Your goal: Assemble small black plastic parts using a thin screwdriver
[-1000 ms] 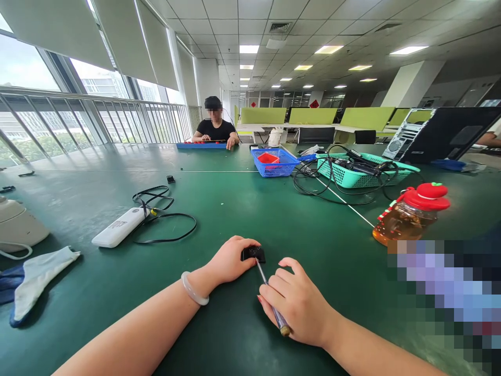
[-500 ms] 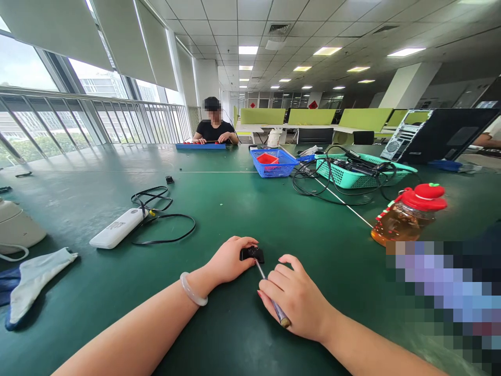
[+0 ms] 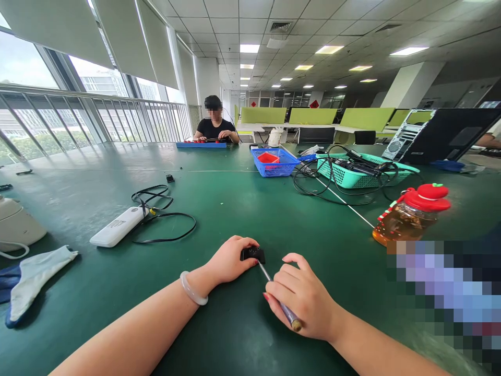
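My left hand (image 3: 230,259) pinches a small black block-like part (image 3: 253,254) against the green table (image 3: 203,324), thumb on its near side and fingers behind. What kind of part it is I cannot make out. To the right, my right hand (image 3: 303,295) is closed round the handle of a screwdriver (image 3: 288,313). The thin metal shaft points up and left, and its tip is close to the near edge of the black part. Whether the tip touches it I cannot tell.
A white power strip (image 3: 117,228) with black cable lies left, a glove (image 3: 37,279) nearer. At right stand a red-lidded jar (image 3: 410,216), a teal cable basket (image 3: 354,179) and a blue basket (image 3: 276,166). A person (image 3: 215,128) sits across the table behind a blue tray (image 3: 201,145).
My right hand has drawn slightly right with the screwdriver, so its tip has shifted from the black part's face toward the near edge. My left hand stays almost still.
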The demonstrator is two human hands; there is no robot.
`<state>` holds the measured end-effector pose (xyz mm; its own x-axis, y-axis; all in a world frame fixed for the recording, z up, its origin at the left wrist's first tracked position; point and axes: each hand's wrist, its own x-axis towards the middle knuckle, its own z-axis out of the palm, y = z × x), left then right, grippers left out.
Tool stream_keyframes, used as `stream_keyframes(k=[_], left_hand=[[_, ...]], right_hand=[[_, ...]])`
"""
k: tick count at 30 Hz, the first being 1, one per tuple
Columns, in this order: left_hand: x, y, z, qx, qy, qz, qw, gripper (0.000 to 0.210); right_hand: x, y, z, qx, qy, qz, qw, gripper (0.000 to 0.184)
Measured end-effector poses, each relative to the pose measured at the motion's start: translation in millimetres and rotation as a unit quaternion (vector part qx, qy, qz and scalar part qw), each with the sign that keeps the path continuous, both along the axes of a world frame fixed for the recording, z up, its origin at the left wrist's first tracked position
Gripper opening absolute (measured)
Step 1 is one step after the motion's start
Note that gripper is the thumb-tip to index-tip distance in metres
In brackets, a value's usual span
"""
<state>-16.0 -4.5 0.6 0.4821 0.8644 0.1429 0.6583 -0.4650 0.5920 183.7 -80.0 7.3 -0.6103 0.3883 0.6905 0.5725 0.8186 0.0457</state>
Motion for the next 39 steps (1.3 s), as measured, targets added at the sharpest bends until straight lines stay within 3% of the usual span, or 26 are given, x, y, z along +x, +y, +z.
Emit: stream_keyframes(k=[4,33,39], left_hand=[[1,-1,1.1,0.002,0.002,0.006,1.000,0.033],[0,0,1.1,-0.004,0.001,0.013,1.000,0.041],[1,1,0.6,0.000,0.003,0.011,1.000,0.043]], right_hand=[[-4,-2,-0.9,0.003,-0.028,0.004,1.000,0.018],[0,8,-5.4,0.016,0.030,-0.029,0.999,0.015],[7,21,-5.5,-0.109,0.150,-0.040,0.982,0.019]])
